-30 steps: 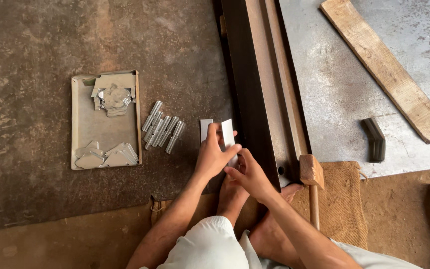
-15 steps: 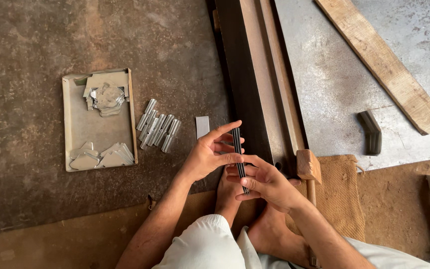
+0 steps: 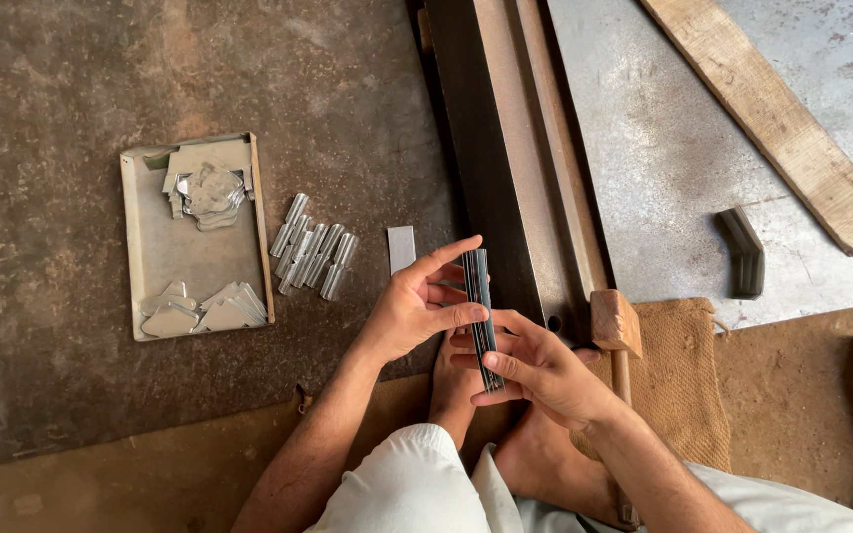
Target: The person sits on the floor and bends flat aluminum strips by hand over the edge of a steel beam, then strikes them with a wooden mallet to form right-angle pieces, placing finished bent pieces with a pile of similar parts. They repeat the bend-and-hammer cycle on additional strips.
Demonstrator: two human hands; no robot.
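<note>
Both hands hold a thin stack of metal strips (image 3: 479, 301) on edge, seen as a narrow dark bundle. My left hand (image 3: 414, 306) grips its left side with the fingers wrapped over the top. My right hand (image 3: 535, 367) pinches the lower end from the right. The stack sits just above my bare feet (image 3: 466, 395), beside a long dark steel beam (image 3: 491, 148). One flat metal strip (image 3: 401, 248) lies on the floor just left of my hands.
A shallow metal tray (image 3: 150, 257) with cut metal pieces lies at the left. Several folded metal pieces (image 3: 313, 259) lie beside it. A wooden mallet (image 3: 615, 326) rests on burlap (image 3: 683, 375) at the right. Farther right are a wooden plank (image 3: 772, 118) and a bent metal piece (image 3: 743, 252).
The pale strips held flat near the beam have been turned on edge and drawn closer to my body. One strip stays on the floor.
</note>
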